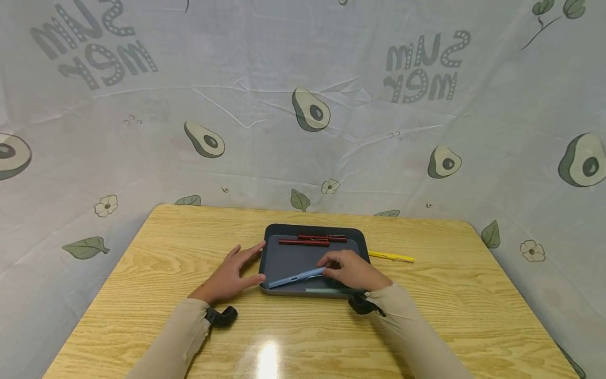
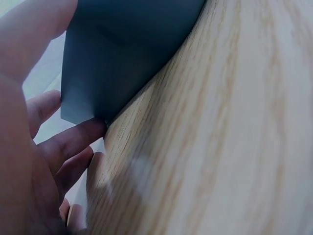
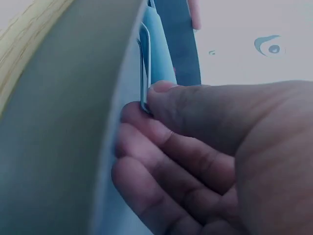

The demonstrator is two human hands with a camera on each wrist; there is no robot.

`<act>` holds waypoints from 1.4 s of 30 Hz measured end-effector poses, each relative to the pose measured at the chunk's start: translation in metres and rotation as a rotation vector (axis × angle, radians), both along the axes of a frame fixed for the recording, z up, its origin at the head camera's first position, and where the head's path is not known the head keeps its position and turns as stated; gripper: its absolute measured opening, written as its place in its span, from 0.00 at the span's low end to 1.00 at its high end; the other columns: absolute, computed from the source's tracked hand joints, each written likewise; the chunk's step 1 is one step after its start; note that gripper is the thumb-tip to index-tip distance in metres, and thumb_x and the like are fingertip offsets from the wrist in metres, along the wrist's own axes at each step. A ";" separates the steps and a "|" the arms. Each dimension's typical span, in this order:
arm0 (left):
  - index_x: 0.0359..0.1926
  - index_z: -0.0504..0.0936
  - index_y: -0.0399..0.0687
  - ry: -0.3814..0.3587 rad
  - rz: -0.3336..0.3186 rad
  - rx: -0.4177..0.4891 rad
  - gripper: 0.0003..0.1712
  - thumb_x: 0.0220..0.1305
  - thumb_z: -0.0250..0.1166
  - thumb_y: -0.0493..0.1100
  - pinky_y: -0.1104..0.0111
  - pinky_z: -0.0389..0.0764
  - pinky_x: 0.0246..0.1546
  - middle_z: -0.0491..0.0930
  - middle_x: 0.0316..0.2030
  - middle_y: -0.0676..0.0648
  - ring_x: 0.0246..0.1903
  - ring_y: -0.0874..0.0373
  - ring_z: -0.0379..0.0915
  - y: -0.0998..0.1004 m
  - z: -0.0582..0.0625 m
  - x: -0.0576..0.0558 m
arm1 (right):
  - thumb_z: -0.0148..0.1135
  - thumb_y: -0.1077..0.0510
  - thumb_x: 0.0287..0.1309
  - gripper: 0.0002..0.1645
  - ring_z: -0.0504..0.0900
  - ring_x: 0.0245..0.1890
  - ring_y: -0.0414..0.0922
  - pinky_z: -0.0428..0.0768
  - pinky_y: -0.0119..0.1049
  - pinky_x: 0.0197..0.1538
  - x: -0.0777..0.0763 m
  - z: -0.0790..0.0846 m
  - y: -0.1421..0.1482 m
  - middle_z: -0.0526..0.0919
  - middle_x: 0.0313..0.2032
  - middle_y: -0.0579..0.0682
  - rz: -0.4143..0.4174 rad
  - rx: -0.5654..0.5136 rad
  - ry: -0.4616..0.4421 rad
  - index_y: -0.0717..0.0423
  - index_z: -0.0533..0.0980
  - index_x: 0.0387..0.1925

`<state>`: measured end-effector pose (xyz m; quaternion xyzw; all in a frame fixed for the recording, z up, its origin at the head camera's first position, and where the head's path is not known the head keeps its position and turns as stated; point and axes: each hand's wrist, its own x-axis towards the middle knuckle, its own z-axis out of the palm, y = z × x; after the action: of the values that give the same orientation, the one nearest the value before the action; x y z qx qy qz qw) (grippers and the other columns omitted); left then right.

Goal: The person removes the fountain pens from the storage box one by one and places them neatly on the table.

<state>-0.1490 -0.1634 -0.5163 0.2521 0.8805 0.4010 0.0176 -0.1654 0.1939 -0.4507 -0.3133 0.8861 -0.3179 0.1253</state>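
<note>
My right hand (image 1: 356, 269) pinches one end of a light blue pen (image 1: 295, 278) between thumb and fingers, over the right part of a dark grey tray (image 1: 295, 260). In the right wrist view, the thumb and a fingertip meet at the clip (image 3: 145, 68) of the blue pen (image 3: 160, 49). My left hand (image 1: 232, 276) has its fingers spread, with thumb and fingertips touching the tray's left side. From the left wrist, fingertips rest against the outer wall (image 2: 117, 63). Two dark red pens (image 1: 303, 242) lie along the tray's far side.
A yellow pen (image 1: 392, 256) lies on the wooden table (image 1: 189, 239), just right of the tray. Along the tray's near wall runs a pale grey-green strip (image 1: 329, 290), partly covered by the right hand; its kind is unclear. A patterned cloth (image 1: 265, 152) hangs behind the table.
</note>
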 end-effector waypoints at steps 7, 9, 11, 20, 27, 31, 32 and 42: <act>0.83 0.55 0.63 0.006 0.009 -0.014 0.50 0.67 0.69 0.62 0.45 0.33 0.80 0.64 0.76 0.48 0.75 0.48 0.61 0.000 -0.004 -0.001 | 0.68 0.62 0.67 0.04 0.83 0.36 0.36 0.83 0.31 0.40 0.002 -0.004 0.000 0.87 0.37 0.42 -0.060 -0.020 0.054 0.54 0.86 0.42; 0.83 0.55 0.64 0.003 0.013 -0.012 0.50 0.67 0.69 0.62 0.45 0.33 0.80 0.65 0.76 0.48 0.75 0.48 0.61 0.000 -0.005 -0.001 | 0.68 0.62 0.67 0.05 0.83 0.36 0.36 0.83 0.31 0.40 0.002 -0.006 0.001 0.87 0.37 0.42 -0.064 -0.025 0.076 0.53 0.87 0.41; 0.83 0.55 0.64 0.004 0.014 -0.012 0.50 0.68 0.69 0.62 0.44 0.34 0.80 0.65 0.76 0.48 0.75 0.47 0.61 0.000 -0.005 -0.001 | 0.67 0.62 0.68 0.05 0.83 0.36 0.36 0.83 0.31 0.40 0.002 -0.007 0.001 0.87 0.37 0.42 -0.069 -0.029 0.088 0.53 0.86 0.42; 0.83 0.55 0.63 0.008 0.018 -0.013 0.50 0.67 0.69 0.62 0.45 0.34 0.80 0.66 0.75 0.47 0.75 0.48 0.62 0.000 -0.006 -0.001 | 0.65 0.65 0.69 0.06 0.81 0.34 0.37 0.82 0.33 0.38 0.006 -0.004 0.002 0.86 0.37 0.46 -0.099 -0.064 0.103 0.52 0.84 0.42; 0.83 0.56 0.60 0.024 0.008 -0.006 0.49 0.68 0.68 0.61 0.43 0.35 0.80 0.66 0.75 0.46 0.74 0.46 0.64 0.000 -0.005 0.000 | 0.64 0.65 0.69 0.06 0.83 0.37 0.38 0.83 0.34 0.40 0.009 0.000 0.007 0.87 0.41 0.48 -0.119 -0.112 0.163 0.53 0.84 0.43; 0.83 0.56 0.59 0.026 0.009 -0.005 0.49 0.69 0.68 0.61 0.42 0.35 0.79 0.67 0.75 0.45 0.73 0.45 0.65 0.000 -0.005 0.000 | 0.65 0.64 0.69 0.06 0.81 0.35 0.37 0.81 0.34 0.36 0.009 0.003 0.012 0.87 0.43 0.47 -0.149 -0.121 0.211 0.52 0.84 0.43; 0.82 0.56 0.58 0.025 0.011 -0.006 0.49 0.68 0.68 0.61 0.42 0.35 0.79 0.67 0.75 0.45 0.73 0.45 0.65 0.000 -0.005 0.000 | 0.65 0.64 0.69 0.06 0.81 0.35 0.37 0.81 0.34 0.36 0.010 0.003 0.013 0.86 0.43 0.46 -0.159 -0.123 0.220 0.51 0.84 0.43; 0.83 0.55 0.63 0.022 0.008 -0.022 0.49 0.68 0.68 0.62 0.43 0.36 0.80 0.67 0.75 0.45 0.73 0.46 0.65 0.000 -0.003 0.000 | 0.65 0.65 0.69 0.08 0.82 0.35 0.40 0.82 0.33 0.37 0.013 0.009 0.030 0.86 0.42 0.46 -0.248 -0.170 0.264 0.52 0.85 0.45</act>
<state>-0.1491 -0.1636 -0.5189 0.2528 0.8859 0.3887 0.0090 -0.1520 0.2241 -0.4419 -0.2500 0.8967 -0.3606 -0.0588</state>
